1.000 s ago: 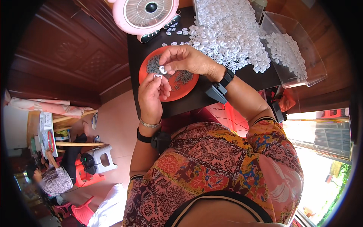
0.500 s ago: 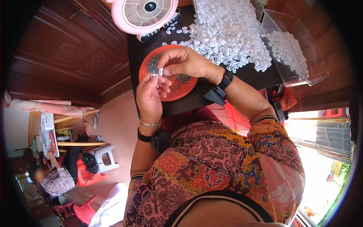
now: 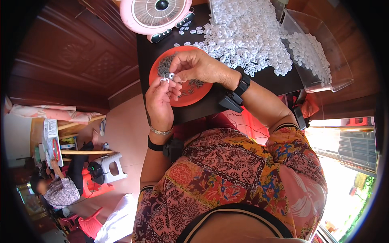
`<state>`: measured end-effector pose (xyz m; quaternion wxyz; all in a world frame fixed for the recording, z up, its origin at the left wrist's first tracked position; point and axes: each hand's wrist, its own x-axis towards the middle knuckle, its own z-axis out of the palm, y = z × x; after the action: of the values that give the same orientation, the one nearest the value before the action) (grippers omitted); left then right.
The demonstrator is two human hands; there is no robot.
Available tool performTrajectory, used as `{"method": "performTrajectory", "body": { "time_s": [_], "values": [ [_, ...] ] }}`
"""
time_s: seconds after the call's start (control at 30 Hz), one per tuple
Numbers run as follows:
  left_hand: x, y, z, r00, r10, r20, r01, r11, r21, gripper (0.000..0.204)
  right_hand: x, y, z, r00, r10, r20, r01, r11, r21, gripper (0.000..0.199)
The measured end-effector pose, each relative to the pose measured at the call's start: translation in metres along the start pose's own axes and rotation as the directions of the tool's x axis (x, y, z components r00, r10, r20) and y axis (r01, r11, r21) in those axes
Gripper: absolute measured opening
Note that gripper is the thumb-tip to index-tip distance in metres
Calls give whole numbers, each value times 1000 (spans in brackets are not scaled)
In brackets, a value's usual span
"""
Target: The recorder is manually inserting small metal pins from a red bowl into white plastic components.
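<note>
Head view: a small white plastic piece (image 3: 164,80) is pinched at the fingertips of the left hand (image 3: 160,101), while the right hand (image 3: 194,67) is closed on a tiny metal part (image 3: 171,75) pressed against it. Compared with a second ago, both hands have been drawn slightly nearer the body, above the orange dish (image 3: 194,95) of dark metal parts (image 3: 164,67); the fitting seems under way. White pieces (image 3: 243,32) are heaped on the black table (image 3: 202,111), beside a clear tray (image 3: 324,81) and a pink fan (image 3: 156,14).

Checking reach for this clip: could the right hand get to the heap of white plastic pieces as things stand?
Probably yes: the right hand hovers over the orange plate, and the white pieces lie just beyond it with nothing between.
</note>
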<state>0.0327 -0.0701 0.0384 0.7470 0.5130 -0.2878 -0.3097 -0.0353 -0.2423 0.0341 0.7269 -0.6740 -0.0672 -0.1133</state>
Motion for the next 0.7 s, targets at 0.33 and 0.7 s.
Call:
{"method": "performTrajectory", "body": {
  "time_s": [0.33,0.7],
  "values": [
    [-4,2,-1,995,-50,-86,70,966,250,23,-2,-12,-3,991,80,-105,-75,996,48,15],
    [-4,0,0,997,-67,-49,78,956,282,24,-3,-17,0,996,54,-69,-53,998,21,14]
  ]
}}
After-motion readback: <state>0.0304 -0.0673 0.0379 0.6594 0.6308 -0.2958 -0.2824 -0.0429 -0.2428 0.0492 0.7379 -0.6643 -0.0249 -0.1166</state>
